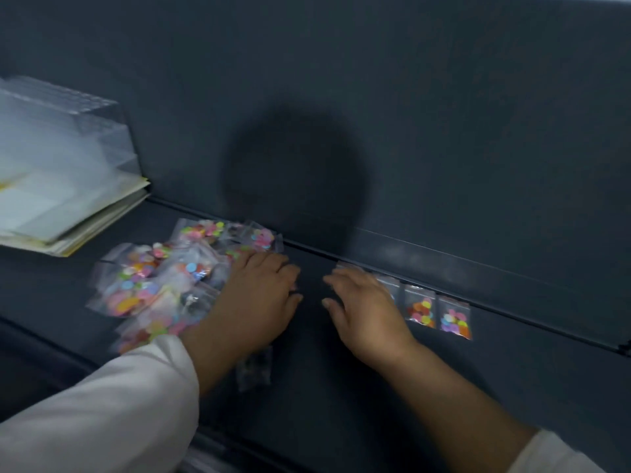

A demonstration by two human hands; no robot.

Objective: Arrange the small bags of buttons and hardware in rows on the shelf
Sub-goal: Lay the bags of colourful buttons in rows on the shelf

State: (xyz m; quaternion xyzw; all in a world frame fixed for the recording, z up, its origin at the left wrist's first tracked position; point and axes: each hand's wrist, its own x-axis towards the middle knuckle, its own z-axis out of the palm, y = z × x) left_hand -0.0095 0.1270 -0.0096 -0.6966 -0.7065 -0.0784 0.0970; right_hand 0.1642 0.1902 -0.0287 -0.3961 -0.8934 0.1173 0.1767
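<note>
Bridging pile and row: two hands, set apart, on the shelf.
I read the loose pile of small clear zip bags of coloured buttons as lying to the left on the dark grey shelf, with the left hand palm-down against the pile's right edge; blur hides whether its fingers pinch a bag. The row of button bags runs along the shelf's back lip, its long axis slanting down to the right. The right hand lies flat, fingers straight, over the row's left end, partly covering one bag. A bare strip of shelf separates the hands. I judge that the next bag must travel rightward from the pile to the row's left end: the left hand is nearer the supply, the right nearer the slot. One dark-filled bag lies under the left wrist.
</note>
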